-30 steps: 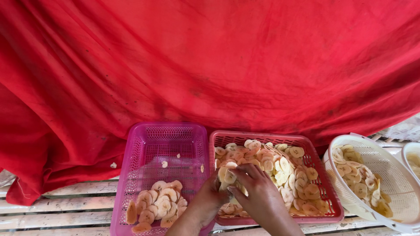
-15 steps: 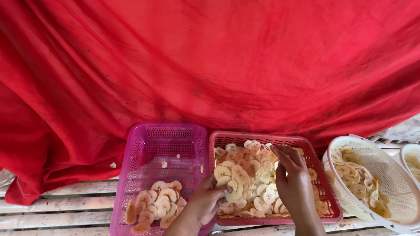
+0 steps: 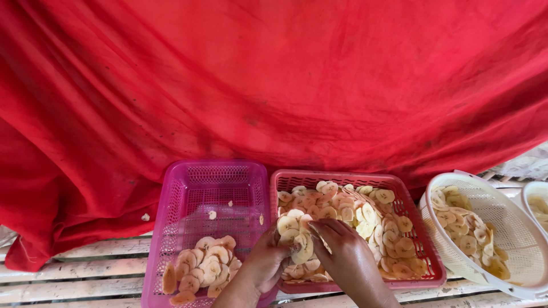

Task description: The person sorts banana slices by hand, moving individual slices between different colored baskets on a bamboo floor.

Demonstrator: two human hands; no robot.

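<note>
Left hand grasping a stack of pale round banana slices over the red plastic mesh basket; right hand fingers pinching the same stack; purple plastic basket alongside, touching.

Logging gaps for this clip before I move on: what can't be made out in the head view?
- Slices under the left hand and right hand in the red basket: covered by the hands, so each grip is unclear.
- Pink basket: near edge cut off by the bottom of the frame.
- Far-right white bowl: mostly cut off by the right edge.
- Anything behind the red cloth: hidden.
</note>
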